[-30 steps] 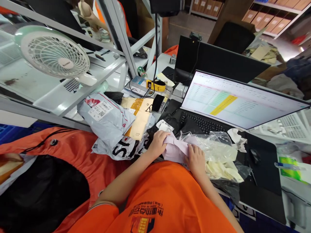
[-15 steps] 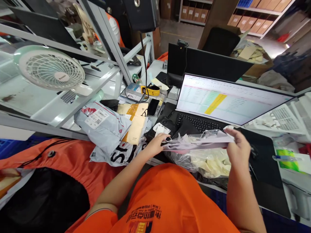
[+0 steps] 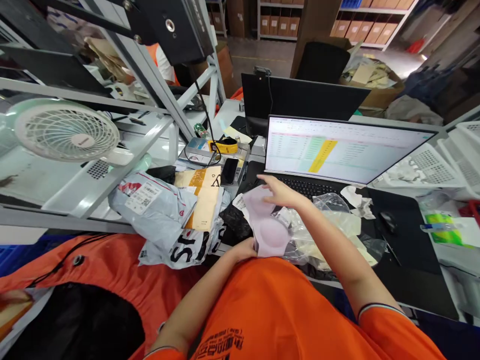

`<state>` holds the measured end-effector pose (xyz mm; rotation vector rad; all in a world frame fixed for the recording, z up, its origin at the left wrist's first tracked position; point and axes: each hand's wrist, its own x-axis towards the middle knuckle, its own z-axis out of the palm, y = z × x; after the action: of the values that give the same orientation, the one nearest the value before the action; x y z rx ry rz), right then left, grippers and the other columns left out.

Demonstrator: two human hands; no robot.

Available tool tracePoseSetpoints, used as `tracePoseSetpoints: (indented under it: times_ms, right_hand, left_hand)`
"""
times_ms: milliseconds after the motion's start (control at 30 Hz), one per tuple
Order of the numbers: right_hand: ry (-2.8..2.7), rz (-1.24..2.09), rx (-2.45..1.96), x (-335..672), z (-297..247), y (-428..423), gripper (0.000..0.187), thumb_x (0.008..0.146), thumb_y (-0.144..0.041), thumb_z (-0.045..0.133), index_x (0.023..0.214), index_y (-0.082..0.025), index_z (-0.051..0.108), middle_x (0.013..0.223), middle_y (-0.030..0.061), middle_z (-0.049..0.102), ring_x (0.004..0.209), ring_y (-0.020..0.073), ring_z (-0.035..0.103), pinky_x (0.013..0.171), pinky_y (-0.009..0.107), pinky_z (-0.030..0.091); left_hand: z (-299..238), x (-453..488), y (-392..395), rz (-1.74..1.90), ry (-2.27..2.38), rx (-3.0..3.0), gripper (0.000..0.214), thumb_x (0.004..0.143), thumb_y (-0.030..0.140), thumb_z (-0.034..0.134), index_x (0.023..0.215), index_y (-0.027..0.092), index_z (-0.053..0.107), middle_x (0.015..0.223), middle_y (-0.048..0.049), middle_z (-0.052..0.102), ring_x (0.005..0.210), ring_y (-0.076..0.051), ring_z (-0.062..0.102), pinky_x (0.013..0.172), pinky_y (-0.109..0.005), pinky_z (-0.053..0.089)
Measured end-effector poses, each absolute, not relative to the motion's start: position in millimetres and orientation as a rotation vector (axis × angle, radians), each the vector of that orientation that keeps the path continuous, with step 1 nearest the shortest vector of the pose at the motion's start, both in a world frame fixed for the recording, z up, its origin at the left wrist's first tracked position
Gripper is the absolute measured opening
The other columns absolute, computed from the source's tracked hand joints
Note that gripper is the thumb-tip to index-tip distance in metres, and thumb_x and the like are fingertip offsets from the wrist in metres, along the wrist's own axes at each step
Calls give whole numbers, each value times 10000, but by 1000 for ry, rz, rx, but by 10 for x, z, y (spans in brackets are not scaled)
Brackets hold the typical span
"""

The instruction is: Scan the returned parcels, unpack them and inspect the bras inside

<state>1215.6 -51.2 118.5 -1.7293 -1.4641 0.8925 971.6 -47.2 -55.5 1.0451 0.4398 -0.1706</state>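
A pale pink padded garment (image 3: 267, 224) stands on edge in front of me, over the desk's near edge. My left hand (image 3: 243, 248) grips its lower end, fingers closed on the fabric. At the upper end my right hand (image 3: 280, 192) pinches the top of the garment, forearm reaching in from the right. Beside the garment lies a crumpled clear plastic bag (image 3: 330, 220) on cream-coloured paper pieces (image 3: 365, 255). A laptop (image 3: 337, 155) with a lit spreadsheet screen stands just behind my hands.
Grey mailer bags (image 3: 157, 210) and a brown envelope (image 3: 204, 200) pile up at left. A white fan (image 3: 63, 131) sits on a metal shelf. A phone (image 3: 228, 171) and yellow tape (image 3: 224, 146) lie behind. A mouse (image 3: 387, 221) rests at right. An orange sack (image 3: 93, 270) fills the lower left.
The garment was stretched wide between my hands; now it is turned upright, my right hand has swung left to its top and my left hand has dropped to its bottom.
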Motion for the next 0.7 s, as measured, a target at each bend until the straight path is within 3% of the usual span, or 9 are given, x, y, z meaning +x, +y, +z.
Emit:
tracePoseSetpoints:
  times_ms: [67, 167, 267, 333, 500, 700]
  right_hand:
    - [-1384, 879, -1764, 12129, 909, -660, 621, 689, -129, 693, 1302, -167, 602, 1336, 130, 596, 1031, 180, 656, 997, 370, 495]
    - [-1158, 953, -1872, 12120, 534, -1118, 378, 763, -193, 624, 1138, -174, 667, 1074, 81, 717, 901, 163, 674, 879, 338, 531]
    - [-1000, 1043, -1963, 11996, 199, -1715, 168, 743, -284, 594, 848, -174, 663, 750, 20, 697, 685, 153, 629, 687, 299, 524]
    - [-898, 1187, -1962, 11825, 9, -2096, 175, 727, -358, 579, 737, -191, 629, 595, -22, 632, 549, 144, 575, 563, 275, 483]
    - [-627, 1393, -1849, 11412, -296, -2594, 308, 712, -480, 601, 805, -193, 663, 699, -6, 683, 628, 159, 624, 629, 309, 512]
    - [-336, 1451, -1692, 11236, -408, -2403, 449, 644, -533, 742, 912, -179, 675, 763, 15, 705, 673, 172, 647, 682, 339, 533]
  left_hand:
    - [-636, 9519, -452, -155, 491, 1034, 475, 524, 104, 822, 993, 133, 750, 961, -96, 780, 1050, -312, 687, 1039, -477, 460]
    - [-682, 9305, -430, -118, 572, 1003, 508, 525, 155, 863, 1014, 135, 730, 955, -89, 774, 975, -282, 706, 986, -455, 486]
    - [-688, 9222, -432, -84, 626, 956, 565, 514, 147, 873, 1054, 140, 705, 991, -96, 766, 941, -244, 706, 931, -398, 506]
    - [-672, 9220, -441, -69, 642, 930, 601, 522, 117, 852, 1099, 146, 687, 1029, -101, 759, 952, -223, 700, 910, -358, 507]
    - [-555, 9276, -418, -81, 593, 715, 667, 536, 77, 796, 1181, 174, 654, 1136, -112, 734, 1049, -235, 688, 902, -328, 516]
    - [-496, 9528, -414, 18, 795, 630, 539, 637, 380, 894, 1068, 134, 683, 1010, -142, 758, 966, -262, 716, 904, -393, 543]
